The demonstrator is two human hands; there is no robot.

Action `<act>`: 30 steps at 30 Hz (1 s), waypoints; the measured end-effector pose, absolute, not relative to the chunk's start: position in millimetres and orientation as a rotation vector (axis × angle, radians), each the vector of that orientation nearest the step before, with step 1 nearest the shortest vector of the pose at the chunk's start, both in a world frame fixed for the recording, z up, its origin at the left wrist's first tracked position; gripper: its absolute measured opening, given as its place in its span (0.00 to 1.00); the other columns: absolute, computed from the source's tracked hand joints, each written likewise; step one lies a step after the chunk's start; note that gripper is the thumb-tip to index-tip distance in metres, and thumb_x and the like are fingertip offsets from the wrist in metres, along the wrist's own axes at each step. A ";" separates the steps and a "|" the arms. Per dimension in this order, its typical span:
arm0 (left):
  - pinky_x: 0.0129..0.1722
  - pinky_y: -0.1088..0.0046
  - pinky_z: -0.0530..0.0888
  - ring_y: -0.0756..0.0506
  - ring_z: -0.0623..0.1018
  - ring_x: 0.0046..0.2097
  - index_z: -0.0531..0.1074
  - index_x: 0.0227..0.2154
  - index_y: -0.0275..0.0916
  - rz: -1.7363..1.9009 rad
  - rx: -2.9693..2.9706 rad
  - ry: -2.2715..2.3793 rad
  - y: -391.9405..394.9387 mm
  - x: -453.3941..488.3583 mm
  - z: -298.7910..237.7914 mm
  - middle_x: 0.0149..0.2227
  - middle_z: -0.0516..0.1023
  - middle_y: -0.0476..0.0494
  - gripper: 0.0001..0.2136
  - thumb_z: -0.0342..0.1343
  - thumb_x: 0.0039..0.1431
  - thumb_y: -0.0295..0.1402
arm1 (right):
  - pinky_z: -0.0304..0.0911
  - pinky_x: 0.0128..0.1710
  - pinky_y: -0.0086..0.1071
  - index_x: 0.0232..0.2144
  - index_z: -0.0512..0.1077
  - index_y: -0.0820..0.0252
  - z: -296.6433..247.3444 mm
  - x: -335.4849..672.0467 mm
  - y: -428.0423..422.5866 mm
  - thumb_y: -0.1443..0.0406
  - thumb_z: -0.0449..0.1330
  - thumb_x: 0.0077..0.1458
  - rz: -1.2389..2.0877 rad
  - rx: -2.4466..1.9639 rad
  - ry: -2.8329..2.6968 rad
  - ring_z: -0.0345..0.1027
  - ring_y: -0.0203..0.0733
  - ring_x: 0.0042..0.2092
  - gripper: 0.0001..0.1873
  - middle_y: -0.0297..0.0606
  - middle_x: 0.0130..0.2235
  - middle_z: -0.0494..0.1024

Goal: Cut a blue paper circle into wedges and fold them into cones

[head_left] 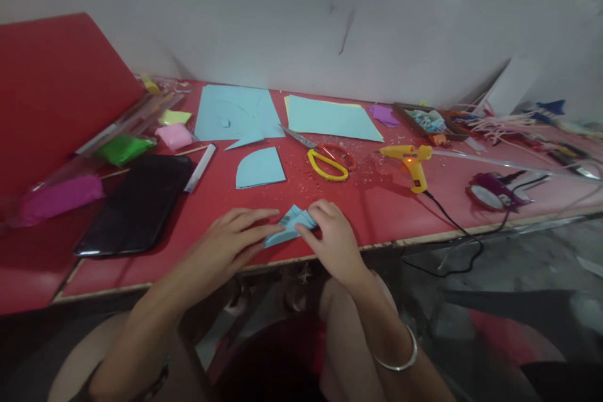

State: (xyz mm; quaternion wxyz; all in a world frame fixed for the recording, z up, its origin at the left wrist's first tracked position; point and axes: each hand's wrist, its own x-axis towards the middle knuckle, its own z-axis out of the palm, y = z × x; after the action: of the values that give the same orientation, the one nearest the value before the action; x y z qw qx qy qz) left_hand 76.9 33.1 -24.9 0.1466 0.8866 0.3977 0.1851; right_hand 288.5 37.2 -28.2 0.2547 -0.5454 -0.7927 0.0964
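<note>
A small piece of folded light-blue paper lies at the red table's front edge, pleated and partly hidden by my fingers. My left hand holds its left end, thumb and fingertips against the paper. On the other side, my right hand pinches the folds between thumb and fingers. Just beyond sits a flat blue paper piece with one rounded corner. Scissors with a yellow and a red handle loop rest behind my right hand, blades apart.
A yellow hot glue gun stands at right, its cord hanging over the edge. Blue sheets and a paper stack lie along the wall. At left are a black phone, a marker and clay packets.
</note>
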 end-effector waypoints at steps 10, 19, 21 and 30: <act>0.51 0.62 0.67 0.46 0.69 0.52 0.68 0.50 0.55 0.440 2.658 1.117 33.5 76.0 -28.2 0.54 0.71 0.52 0.19 0.45 0.60 0.27 | 0.57 0.38 0.36 0.33 0.67 0.61 -21.7 280.8 37.4 0.55 0.59 0.50 0.244 -1.575 -2.143 0.63 0.46 0.39 0.14 0.39 0.36 0.70; 0.49 0.63 0.69 0.46 0.71 0.52 0.68 0.50 0.50 0.521 2.585 1.171 38.0 75.2 -30.6 0.52 0.72 0.47 0.16 0.44 0.61 0.36 | 0.58 0.44 0.43 0.49 0.64 0.63 -24.8 277.0 33.5 0.51 0.60 0.46 0.233 -1.595 -2.113 0.62 0.51 0.46 0.31 0.46 0.44 0.70; 0.49 0.63 0.69 0.45 0.71 0.52 0.69 0.49 0.50 0.487 2.564 1.193 38.2 76.4 -28.8 0.53 0.72 0.46 0.15 0.44 0.61 0.37 | 0.57 0.45 0.45 0.53 0.59 0.64 -25.1 273.7 31.3 0.49 0.61 0.44 0.229 -1.594 -2.108 0.60 0.53 0.47 0.39 0.47 0.46 0.70; 0.51 0.58 0.67 0.43 0.68 0.55 0.68 0.50 0.53 0.422 2.525 1.240 38.8 73.4 -30.4 0.56 0.68 0.48 0.17 0.45 0.59 0.35 | 0.56 0.47 0.48 0.58 0.54 0.65 -24.6 258.7 24.9 0.52 0.61 0.43 0.199 -1.588 -2.069 0.57 0.54 0.48 0.43 0.49 0.47 0.68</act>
State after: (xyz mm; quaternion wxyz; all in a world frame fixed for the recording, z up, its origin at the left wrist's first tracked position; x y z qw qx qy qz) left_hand 73.4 38.8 -30.4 0.1480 0.8778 0.4312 0.1469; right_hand 258.7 24.9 -24.6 0.2598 -0.5862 -0.7638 0.0734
